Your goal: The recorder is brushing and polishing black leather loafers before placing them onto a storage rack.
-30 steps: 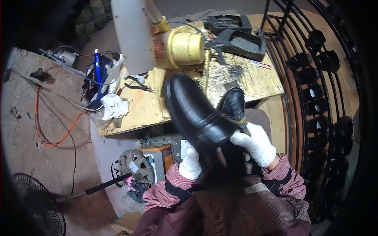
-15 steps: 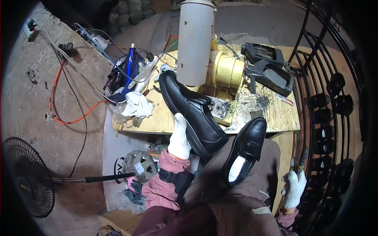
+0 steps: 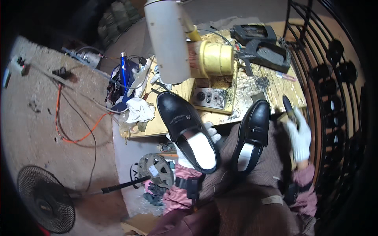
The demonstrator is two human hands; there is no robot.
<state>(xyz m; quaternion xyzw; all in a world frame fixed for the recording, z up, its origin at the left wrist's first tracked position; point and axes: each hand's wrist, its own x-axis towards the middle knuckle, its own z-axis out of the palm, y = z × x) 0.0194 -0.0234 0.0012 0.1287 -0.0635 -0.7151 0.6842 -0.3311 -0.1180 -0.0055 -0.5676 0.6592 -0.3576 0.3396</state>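
My left hand, in a white knit glove, is closed round a black leather loafer from beneath. Its fingertips come out along the shoe's right side. The loafer's opening faces up, with a white insole inside and the toe pointing away from me. A second black loafer rests on my right thigh, toe away, untouched by either hand. At the right, my gloved right hand grips a slim tool with a dark, tapered end and a paler part near the fingers. Its exact kind is unclear.
A yellowish worktable holds a yellow machine with a grey cylinder, a control box, dark metal frames, a blue bottle and a white cloth. A black rack of shoes stands right; a fan left.
My left hand has turned the loafer from its side to opening up. My right hand has risen from the lower right toward the table edge, still gripping the tool. The whole view has shifted.
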